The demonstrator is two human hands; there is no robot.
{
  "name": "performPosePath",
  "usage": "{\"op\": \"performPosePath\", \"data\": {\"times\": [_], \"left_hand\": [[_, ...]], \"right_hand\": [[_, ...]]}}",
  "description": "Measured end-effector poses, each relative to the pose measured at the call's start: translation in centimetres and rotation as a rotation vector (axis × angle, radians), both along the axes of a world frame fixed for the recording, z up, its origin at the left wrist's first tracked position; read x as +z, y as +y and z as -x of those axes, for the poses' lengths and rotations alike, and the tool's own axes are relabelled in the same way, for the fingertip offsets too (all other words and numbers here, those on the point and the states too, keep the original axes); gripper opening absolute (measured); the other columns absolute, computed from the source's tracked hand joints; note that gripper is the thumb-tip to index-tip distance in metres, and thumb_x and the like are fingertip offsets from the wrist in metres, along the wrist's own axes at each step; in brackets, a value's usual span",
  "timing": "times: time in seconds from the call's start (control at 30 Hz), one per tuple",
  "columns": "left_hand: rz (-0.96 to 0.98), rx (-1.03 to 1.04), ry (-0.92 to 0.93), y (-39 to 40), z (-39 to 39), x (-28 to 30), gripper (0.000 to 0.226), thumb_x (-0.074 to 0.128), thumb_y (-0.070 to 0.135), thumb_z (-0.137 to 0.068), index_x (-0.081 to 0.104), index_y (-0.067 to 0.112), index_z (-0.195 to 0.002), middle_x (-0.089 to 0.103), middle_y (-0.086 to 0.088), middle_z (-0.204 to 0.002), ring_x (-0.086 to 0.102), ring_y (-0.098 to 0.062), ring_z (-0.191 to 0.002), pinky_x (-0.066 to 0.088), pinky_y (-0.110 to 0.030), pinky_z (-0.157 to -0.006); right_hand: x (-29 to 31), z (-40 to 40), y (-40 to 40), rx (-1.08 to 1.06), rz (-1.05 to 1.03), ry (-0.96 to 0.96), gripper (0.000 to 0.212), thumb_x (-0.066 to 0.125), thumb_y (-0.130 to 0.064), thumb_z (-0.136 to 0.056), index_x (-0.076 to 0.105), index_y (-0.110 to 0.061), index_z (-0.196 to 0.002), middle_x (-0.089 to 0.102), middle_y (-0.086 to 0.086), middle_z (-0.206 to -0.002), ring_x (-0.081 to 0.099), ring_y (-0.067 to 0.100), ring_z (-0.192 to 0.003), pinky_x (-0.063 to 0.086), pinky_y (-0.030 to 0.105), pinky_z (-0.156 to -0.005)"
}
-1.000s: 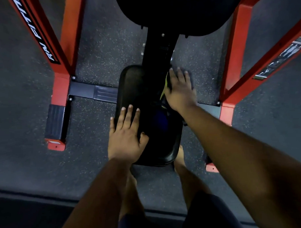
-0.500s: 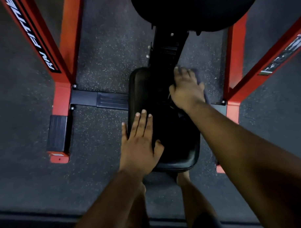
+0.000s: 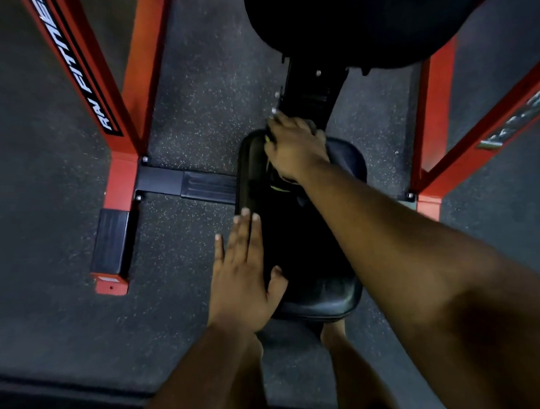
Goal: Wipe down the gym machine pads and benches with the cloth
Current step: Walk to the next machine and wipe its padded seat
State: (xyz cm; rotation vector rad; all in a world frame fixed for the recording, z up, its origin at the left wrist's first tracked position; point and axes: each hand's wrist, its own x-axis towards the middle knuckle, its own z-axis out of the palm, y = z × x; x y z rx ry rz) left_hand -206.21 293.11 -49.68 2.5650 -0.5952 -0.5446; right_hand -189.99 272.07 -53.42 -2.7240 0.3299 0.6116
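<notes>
Wiping the seat pad, my right hand has slid to its far left corner.

A second ago my right hand (image 3: 294, 145) pressed the cloth (image 3: 277, 185) on the seat's (image 3: 321, 294) far right side; now it is at the far left corner, by the black post (image 3: 307, 93). The cloth is mostly hidden under it, so I cannot tell whether the fingers clutch it or press flat. My left hand (image 3: 243, 275) lies released, fingers straight, bracing the seat's near left edge. I judge the far end nearly covered; the back pad (image 3: 348, 24) remains.
</notes>
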Motion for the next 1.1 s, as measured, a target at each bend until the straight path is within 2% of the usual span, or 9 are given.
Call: {"op": "performPosePath", "data": {"times": [0.23,0.33,0.4,0.57,0.73,0.83,0.93,1.0,1.1], "left_hand": [[0.451,0.532,0.149,1.4,0.4,1.3,0.077,0.031,0.034,-0.096,0.004,0.009,-0.163,-0.005,-0.004,-0.172,-0.005,-0.006,-0.158,-0.004,-0.044,-0.129],[0.528,0.606,0.230,2.7,0.0,2.0,0.074,0.025,0.038,-0.096,0.009,0.010,-0.163,-0.001,-0.003,-0.173,-0.002,0.003,-0.155,0.002,-0.027,-0.128],[0.459,0.541,0.323,3.2,0.1,2.8,0.077,0.023,0.048,-0.095,0.010,0.017,-0.164,-0.001,0.001,-0.173,-0.001,0.006,-0.153,0.002,-0.022,-0.124],[0.056,0.151,0.391,2.3,1.8,4.1,0.080,0.025,0.056,-0.095,0.003,0.022,-0.164,-0.008,0.003,-0.171,-0.008,-0.010,-0.157,-0.004,-0.044,-0.129],[-0.166,0.019,0.391,0.5,2.6,9.2,0.073,0.032,0.050,-0.107,-0.005,0.023,-0.164,-0.020,0.004,-0.169,-0.019,-0.014,-0.156,-0.012,-0.047,-0.127],[0.036,0.168,0.655,-1.2,2.7,14.0,0.080,0.038,0.074,-0.097,0.013,0.037,-0.163,0.003,0.009,-0.172,-0.002,-0.016,-0.159,-0.001,-0.048,-0.129],[0.345,0.333,0.908,-3.1,2.3,19.9,0.092,0.052,0.094,-0.072,0.037,0.051,-0.151,0.045,0.012,-0.158,0.037,-0.013,-0.149,0.030,-0.046,-0.124],[0.527,0.309,0.968,-3.8,1.5,25.0,0.066,0.063,0.075,-0.083,0.051,0.046,-0.141,0.063,0.012,-0.139,0.060,-0.007,-0.127,0.051,-0.035,-0.108],[0.649,0.258,0.888,-4.3,-0.2,31.1,0.029,0.064,0.037,-0.100,0.065,0.033,-0.129,0.074,0.007,-0.123,0.069,-0.011,-0.115,0.056,-0.034,-0.099]], "right_hand": [[5.1,9.9,7.3,0.371,-0.112,-0.035,0.070,0.048,-0.046,-0.097,0.026,-0.027,-0.161,0.016,-0.007,-0.171,0.016,0.018,-0.155,0.026,0.052,-0.112],[7.7,15.4,8.5,0.479,-0.122,-0.057,0.073,0.051,-0.046,-0.094,0.027,-0.026,-0.161,0.018,-0.006,-0.170,0.016,0.020,-0.155,0.030,0.052,-0.107],[8.7,19.5,7.7,0.552,-0.096,-0.083,0.074,0.053,-0.045,-0.093,0.027,-0.027,-0.160,0.019,-0.003,-0.170,0.015,0.022,-0.155,0.034,0.057,-0.104],[9.0,27.0,2.3,0.508,0.020,-0.029,0.081,0.069,-0.045,-0.089,0.027,-0.038,-0.159,0.028,-0.003,-0.166,0.028,0.026,-0.151,0.046,0.062,-0.094],[13.1,27.7,-3.6,0.058,0.008,0.055,0.068,0.055,-0.041,-0.100,0.023,-0.042,-0.160,0.025,0.000,-0.165,0.029,0.030,-0.147,0.039,0.057,-0.107],[18.1,27.8,-3.2,-0.066,-0.158,-0.096,0.078,0.063,-0.047,-0.088,0.027,-0.042,-0.157,0.035,0.002,-0.156,0.044,0.032,-0.138,0.048,0.057,-0.102],[23.7,26.6,0.0,-0.065,-0.259,-0.276,0.095,0.075,-0.046,-0.080,0.023,-0.038,-0.159,0.032,0.004,-0.158,0.041,0.029,-0.144,0.047,0.055,-0.106],[28.0,26.0,1.9,-0.082,-0.315,-0.397,0.103,0.082,-0.042,-0.075,0.023,-0.037,-0.159,0.027,0.004,-0.162,0.035,0.028,-0.149,0.043,0.056,-0.110],[33.2,25.0,2.9,-0.156,-0.388,-0.531,0.109,0.086,-0.051,-0.073,0.024,-0.035,-0.160,0.016,-0.001,-0.168,0.021,0.020,-0.155,0.032,0.050,-0.121]]}}
